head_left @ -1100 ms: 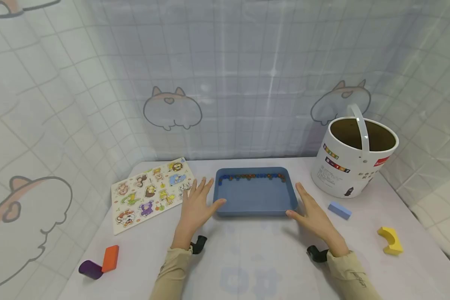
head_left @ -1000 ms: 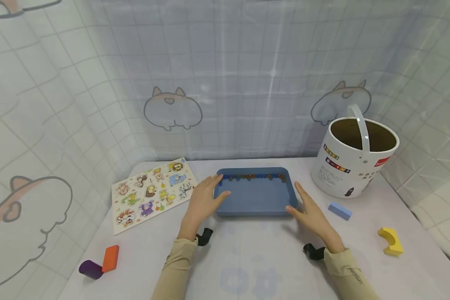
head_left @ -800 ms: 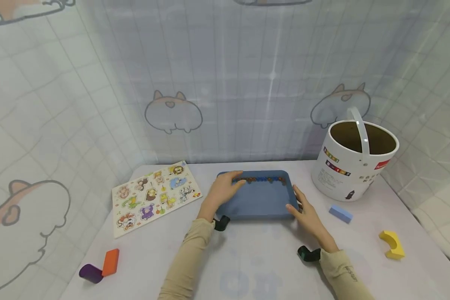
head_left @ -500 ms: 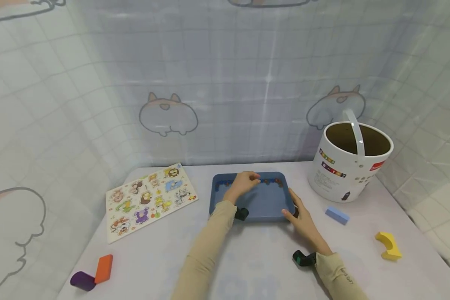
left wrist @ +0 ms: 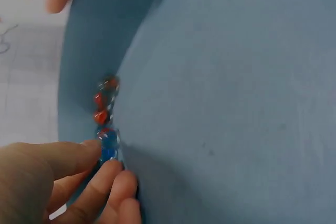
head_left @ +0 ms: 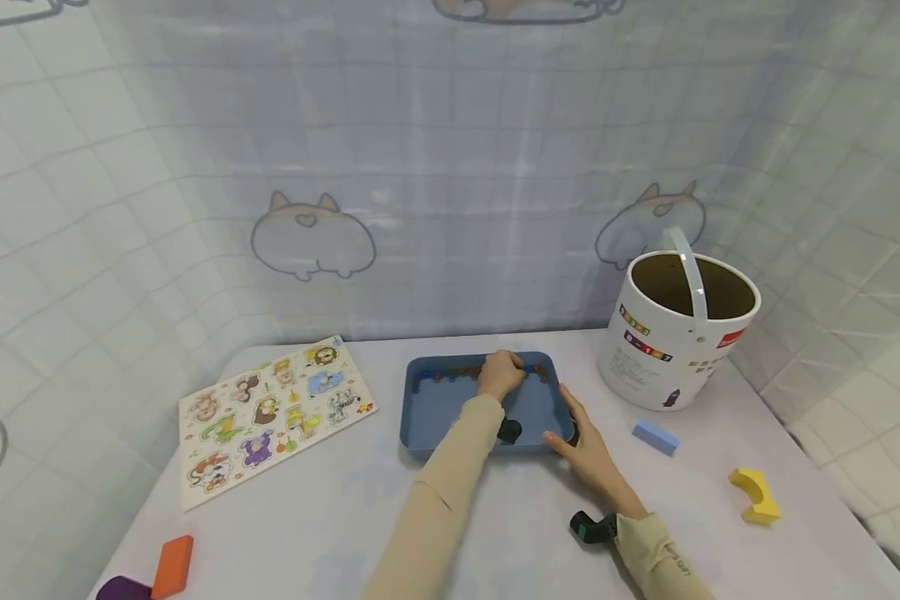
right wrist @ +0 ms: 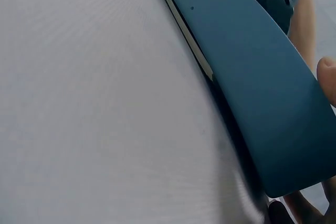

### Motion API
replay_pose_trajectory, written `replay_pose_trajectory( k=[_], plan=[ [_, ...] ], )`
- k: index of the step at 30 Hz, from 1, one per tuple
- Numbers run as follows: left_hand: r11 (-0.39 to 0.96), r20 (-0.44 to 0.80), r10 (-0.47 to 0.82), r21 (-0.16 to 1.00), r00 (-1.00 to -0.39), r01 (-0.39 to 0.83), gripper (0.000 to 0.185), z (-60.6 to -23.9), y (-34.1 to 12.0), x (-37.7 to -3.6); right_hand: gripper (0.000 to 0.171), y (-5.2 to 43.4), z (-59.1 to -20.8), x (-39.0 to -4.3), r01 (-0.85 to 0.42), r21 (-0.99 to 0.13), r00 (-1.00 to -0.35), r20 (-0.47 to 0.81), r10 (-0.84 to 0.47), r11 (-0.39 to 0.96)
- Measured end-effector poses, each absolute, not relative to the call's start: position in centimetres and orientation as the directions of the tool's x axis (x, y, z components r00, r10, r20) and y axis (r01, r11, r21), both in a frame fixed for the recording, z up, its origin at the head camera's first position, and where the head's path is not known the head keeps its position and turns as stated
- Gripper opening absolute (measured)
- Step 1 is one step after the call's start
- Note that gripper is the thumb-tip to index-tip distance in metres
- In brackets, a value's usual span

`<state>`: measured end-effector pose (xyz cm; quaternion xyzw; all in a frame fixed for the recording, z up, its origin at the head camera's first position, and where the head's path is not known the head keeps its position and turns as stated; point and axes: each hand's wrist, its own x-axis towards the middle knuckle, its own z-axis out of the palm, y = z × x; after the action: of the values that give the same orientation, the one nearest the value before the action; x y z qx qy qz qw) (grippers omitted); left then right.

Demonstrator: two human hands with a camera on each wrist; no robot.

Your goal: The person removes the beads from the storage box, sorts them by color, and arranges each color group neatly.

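A blue tray (head_left: 442,421) lies on the table, with a row of small glass marbles (head_left: 438,377) along its far wall. My left hand (head_left: 500,377) reaches into the tray at this row. In the left wrist view its thumb and curled fingers pinch at a blue marble (left wrist: 108,153); red and clear marbles (left wrist: 101,116) lie just beyond. My right hand (head_left: 594,460) holds the tray's near right corner. The right wrist view shows its thumb (right wrist: 327,80) at the upper rim, with other fingers partly hidden below the tray's wall (right wrist: 262,87).
A white bucket (head_left: 633,379) with an upright handle stands at the back right. A blue block (head_left: 656,437) and a yellow arch block (head_left: 755,497) lie right of the tray. An animal puzzle board (head_left: 270,421), an orange block (head_left: 172,567) and a purple cylinder (head_left: 123,588) are on the left.
My left hand has moved from the tray's left side across to the marbles at the far right, its fingers closing. My right hand has come onto the tray's corner. The head view has shifted slightly.
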<state>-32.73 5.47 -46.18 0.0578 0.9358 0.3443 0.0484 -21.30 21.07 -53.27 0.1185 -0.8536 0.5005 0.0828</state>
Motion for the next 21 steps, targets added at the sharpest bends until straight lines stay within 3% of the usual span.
replay_pose_trajectory(
  k=[8, 16, 21],
  plan=[
    [0.806, 0.006, 0.133, 0.582, -0.991, 0.111, 0.02, -46.9, 6.9, -33.0, 0.083, 20.2, -52.0, -20.5, -0.27, -0.854, -0.963, 0.247, -0.11, 0.444],
    [0.722, -0.023, 0.207, 0.679, -0.978, 0.137, 0.021, -47.3, 8.1, -32.9, 0.083, 20.3, -53.1, -21.0, -0.262, -0.85, -0.965, 0.243, -0.101, 0.458],
    [0.606, -0.1, 0.217, 0.794, -0.971, 0.053, 0.021, -47.6, 8.1, -33.5, 0.082, 20.6, -53.0, -21.0, -0.26, -0.853, -0.965, 0.245, -0.094, 0.453]
  ],
)
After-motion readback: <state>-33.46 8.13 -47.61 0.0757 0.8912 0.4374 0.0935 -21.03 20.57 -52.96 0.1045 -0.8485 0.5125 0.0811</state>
